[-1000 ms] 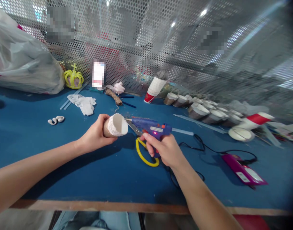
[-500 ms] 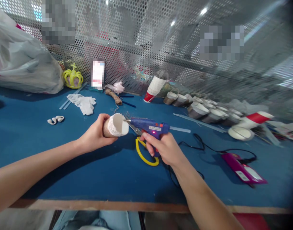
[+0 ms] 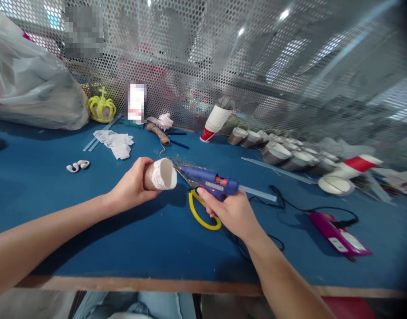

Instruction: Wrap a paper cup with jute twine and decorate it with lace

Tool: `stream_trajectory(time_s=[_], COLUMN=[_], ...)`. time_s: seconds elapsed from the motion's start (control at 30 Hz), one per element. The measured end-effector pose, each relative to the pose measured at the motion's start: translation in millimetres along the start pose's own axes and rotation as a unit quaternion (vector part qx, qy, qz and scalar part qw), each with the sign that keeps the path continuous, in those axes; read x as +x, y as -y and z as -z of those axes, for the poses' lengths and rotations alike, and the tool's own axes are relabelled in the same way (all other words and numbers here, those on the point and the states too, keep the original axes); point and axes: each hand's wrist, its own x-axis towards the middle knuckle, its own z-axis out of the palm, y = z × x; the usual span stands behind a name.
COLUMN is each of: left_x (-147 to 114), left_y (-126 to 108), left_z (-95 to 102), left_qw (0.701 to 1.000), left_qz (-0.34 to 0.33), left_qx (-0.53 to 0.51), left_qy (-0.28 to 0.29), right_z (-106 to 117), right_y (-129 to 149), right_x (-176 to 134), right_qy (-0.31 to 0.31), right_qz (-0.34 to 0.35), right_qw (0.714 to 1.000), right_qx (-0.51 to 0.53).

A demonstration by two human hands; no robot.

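My left hand (image 3: 135,180) is wrapped round a paper cup (image 3: 160,174) tipped on its side, its open mouth facing right. Brown twine covers the lower part of the cup and white lace runs round the rim. In my right hand (image 3: 235,208) is a blue hot glue gun (image 3: 208,179) with a clear glue stick sticking out of its back and a small red light lit. The gun's nozzle points left, at or very near the cup's rim; whether it touches I cannot tell. Under the gun lies a pair of scissors with yellow handles (image 3: 198,212), partly hidden.
Behind the cup lie a twine bundle (image 3: 158,134) and white lace (image 3: 119,144). A stack of paper cups (image 3: 215,124) leans by the mesh panel. Several small twine-covered cups (image 3: 276,153) stand at the right. A purple power strip (image 3: 339,235) with black cord lies right of my arm.
The glue gun has rolled and swung slightly, its back end now lower and further right. The cup has turned a little in my left hand, which stays in about the same place.
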Motion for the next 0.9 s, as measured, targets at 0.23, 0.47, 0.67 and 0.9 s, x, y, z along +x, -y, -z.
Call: stream_trajectory(time_s=[0.23,0.47,0.67,0.9], left_x=[0.6,0.3,0.1,1.3], left_y=[-0.7,-1.3,-1.1,0.5], left_z=[1.3,0.8,0.9,2.3], left_qw=[1.000,1.000,1.000,1.000], left_qz=[0.002,-0.003,-0.004,0.003], left_qx=[0.004,0.007,0.010,0.015], left_qy=[-0.006,-0.006,-0.009,-0.011], right_z=[0.2,-0.6,-0.8,0.9], right_y=[-3.4,-2.6,-2.3,-3.8], right_x=[0.0,0.7,-0.1,0.9], right_qy=[-0.006,-0.009,-0.010,-0.004], right_qz=[0.001,0.002,0.001,0.000], right_qw=[0.998,0.998,0.997,0.997], right_qx=[-0.055,-0.069,-0.076,-0.076])
